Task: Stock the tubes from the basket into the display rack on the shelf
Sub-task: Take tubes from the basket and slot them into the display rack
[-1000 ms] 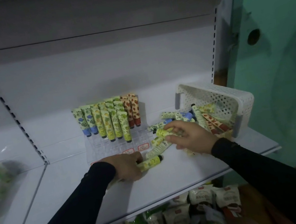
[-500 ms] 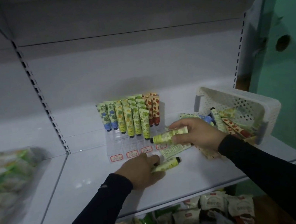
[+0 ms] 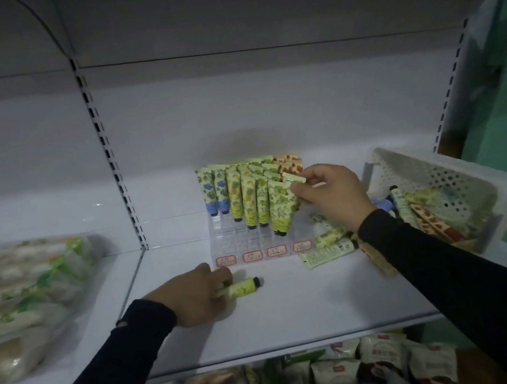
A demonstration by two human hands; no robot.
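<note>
Nearest to me, below the shelf (image 3: 298, 314), packaged goods (image 3: 334, 378) fill the lower level. On the shelf itself my left hand (image 3: 195, 295) rests knuckles up, its fingers curled round a yellow-green tube (image 3: 244, 287) that lies flat, black cap pointing right. Further right, a pale green tube (image 3: 328, 252) lies loose on the shelf just in front of the rack, with other tubes beside it. My right hand (image 3: 329, 194) is raised over the rack's right side, fingers and thumb pinching the flat end of a green tube (image 3: 291, 186) held cap down among the standing ones. Behind it the clear display rack (image 3: 254, 245) carries upright tubes in its back rows; its front cells show bare above four red labels. To the right sits the white perforated basket (image 3: 462, 178), tilted, more tubes inside. Bagged items (image 3: 13, 296) lie far left.
</note>
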